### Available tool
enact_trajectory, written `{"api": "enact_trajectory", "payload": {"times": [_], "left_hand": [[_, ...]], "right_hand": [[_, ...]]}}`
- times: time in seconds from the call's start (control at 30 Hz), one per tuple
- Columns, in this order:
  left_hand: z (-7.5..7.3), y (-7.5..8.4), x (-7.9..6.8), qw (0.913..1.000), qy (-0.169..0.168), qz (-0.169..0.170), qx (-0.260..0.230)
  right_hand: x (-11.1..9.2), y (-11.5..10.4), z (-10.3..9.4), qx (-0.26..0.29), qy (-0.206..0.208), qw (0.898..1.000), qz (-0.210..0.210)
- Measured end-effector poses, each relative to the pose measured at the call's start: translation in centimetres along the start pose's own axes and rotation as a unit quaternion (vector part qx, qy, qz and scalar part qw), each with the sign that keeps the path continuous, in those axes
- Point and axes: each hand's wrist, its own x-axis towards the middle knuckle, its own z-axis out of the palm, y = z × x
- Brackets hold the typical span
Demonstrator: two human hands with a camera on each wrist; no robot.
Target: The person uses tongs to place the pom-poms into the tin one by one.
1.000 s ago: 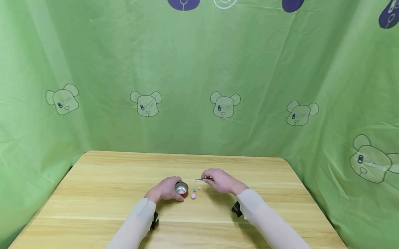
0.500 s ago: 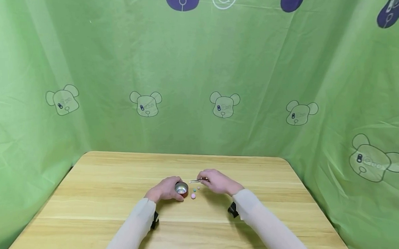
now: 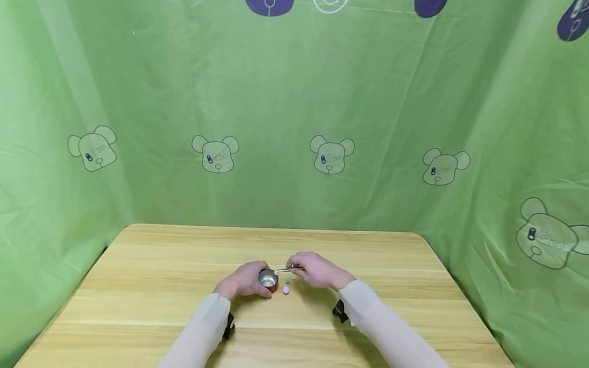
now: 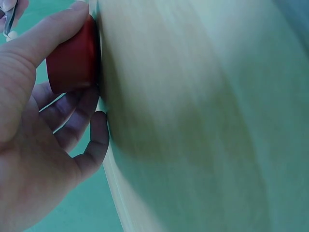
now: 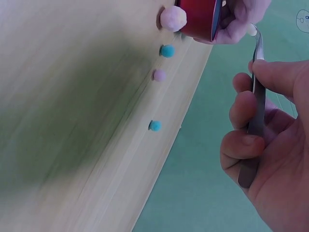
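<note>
My left hand (image 3: 245, 279) grips a small red tin (image 4: 75, 60) from its left side, thumb on the near side and fingers around the far side. Its silvery inside faces up in the head view. With thumb and fingers my right hand (image 3: 319, 270) pinches metal tweezers (image 5: 259, 96), bent at the end and pointing left. A small whitish pom-pom (image 5: 252, 30) sits between their tips, right at the tin's far right rim in the head view. Beside the tin lie a large pink pom-pom (image 5: 173, 19), a blue pom-pom (image 5: 167, 50) and a small lilac pom-pom (image 5: 159, 75).
Another small blue pom-pom (image 5: 155, 125) lies farther along the wooden table (image 3: 157, 297). Green cloth (image 3: 275, 195) with bear prints hangs behind the table and along both sides. Black wrist cameras are strapped under both sleeves.
My right hand has moved left, bringing the tweezers and the whitish pom-pom from right of the tin to its rim. My left hand and the tin have stayed in place.
</note>
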Motion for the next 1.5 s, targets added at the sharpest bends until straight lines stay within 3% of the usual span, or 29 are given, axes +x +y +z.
{"api": "enact_trajectory", "payload": {"times": [0.37, 1.1, 1.5], "left_hand": [[-0.4, 0.4, 0.0, 1.0, 0.002, 0.003, 0.0], [0.0, 0.2, -0.2, 0.9999, 0.003, 0.012, 0.006], [-0.2, 0.0, -0.1, 1.0, 0.0, 0.005, 0.004]], "right_hand": [[0.4, -0.3, 0.2, -0.002, -0.012, 1.0, 0.019], [1.1, -0.4, 1.4, 0.0, -0.021, 1.0, 0.003], [1.4, -0.4, 1.6, 0.007, -0.022, 0.999, 0.03]]}}
